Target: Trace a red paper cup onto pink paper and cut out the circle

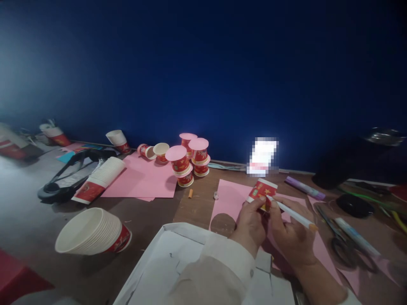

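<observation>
Paper cup (260, 189), red-and-white, sits gripped in the left hand (250, 224); the right hand (294, 239) pinches a white, orange-ended pen (294, 214) beside it, likely needing steadiness.

Paper (227, 195) lies on the tabletop (193, 212) below the fingers (255, 205). Right of them, scissors (342, 240) lie beside a tube (358, 237); left stand stacked cups (182, 165) with discs (176, 153) on top; nested cups (92, 235) lie farther left, a wall (203, 76) behind.

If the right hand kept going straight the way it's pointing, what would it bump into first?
Probably the red paper cup in the left hand: the right hand points its white pen that way. Whether the tip already touches is unclear.
</observation>
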A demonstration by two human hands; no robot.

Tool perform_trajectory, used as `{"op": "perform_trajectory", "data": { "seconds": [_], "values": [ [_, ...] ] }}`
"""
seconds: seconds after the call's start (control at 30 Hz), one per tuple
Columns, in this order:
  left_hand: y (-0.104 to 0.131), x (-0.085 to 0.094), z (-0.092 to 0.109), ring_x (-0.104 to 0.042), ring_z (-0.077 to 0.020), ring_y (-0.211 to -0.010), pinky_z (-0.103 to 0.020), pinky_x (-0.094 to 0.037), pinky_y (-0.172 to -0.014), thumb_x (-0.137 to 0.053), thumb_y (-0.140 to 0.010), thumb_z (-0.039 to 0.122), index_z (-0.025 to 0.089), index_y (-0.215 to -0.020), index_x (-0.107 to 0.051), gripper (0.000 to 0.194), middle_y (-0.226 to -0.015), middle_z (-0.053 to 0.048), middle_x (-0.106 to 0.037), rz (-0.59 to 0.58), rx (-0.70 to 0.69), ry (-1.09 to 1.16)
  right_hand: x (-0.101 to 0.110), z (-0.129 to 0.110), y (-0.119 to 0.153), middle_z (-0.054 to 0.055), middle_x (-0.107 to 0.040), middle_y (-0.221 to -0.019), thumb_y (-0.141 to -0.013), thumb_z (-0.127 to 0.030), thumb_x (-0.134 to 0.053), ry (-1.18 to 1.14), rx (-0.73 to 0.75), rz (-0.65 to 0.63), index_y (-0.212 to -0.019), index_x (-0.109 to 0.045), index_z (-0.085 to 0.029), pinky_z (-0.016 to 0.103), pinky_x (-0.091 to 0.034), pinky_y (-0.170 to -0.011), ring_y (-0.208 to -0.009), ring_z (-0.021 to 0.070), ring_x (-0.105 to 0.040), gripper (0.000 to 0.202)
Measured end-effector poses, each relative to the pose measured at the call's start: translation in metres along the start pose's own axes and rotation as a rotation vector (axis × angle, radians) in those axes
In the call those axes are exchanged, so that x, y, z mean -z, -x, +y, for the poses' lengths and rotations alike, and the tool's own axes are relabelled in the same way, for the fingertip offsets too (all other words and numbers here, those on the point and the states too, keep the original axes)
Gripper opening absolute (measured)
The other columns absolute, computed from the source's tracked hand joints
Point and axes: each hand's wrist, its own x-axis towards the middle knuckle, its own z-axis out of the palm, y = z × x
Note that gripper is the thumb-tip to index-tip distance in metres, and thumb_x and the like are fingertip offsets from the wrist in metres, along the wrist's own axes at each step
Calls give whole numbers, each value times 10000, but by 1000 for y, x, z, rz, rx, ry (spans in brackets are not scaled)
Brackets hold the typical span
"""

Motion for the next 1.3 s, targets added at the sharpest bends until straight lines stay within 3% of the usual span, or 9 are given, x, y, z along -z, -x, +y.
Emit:
{"op": "perform_trajectory", "data": {
  "seconds": [0.9, 1.3],
  "values": [
    [-7, 6, -2, -706, -184, -857, -289, -535, -878, -890, -620, 203, 187, -852, -677, 316, -888, -67, -745, -19, 3, 9, 0, 2, 2, 105, -781, -873, -951, -199, -636, -5, -65, -14, -965, -705, -172, 398, -568, -783, -796, 244, -728, 75],
    [-4, 3, -1, -719, -247, -943, -360, -531, -932, -906, -574, 226, 181, -899, -682, 396, -897, -72, -731, -9, -64, -42, 3, 0, -3, 96, -778, -861, -953, -190, -621, -70, -79, 1, -962, -698, -188, 399, -564, -765, -784, 248, -730, 78]
  ]
}}
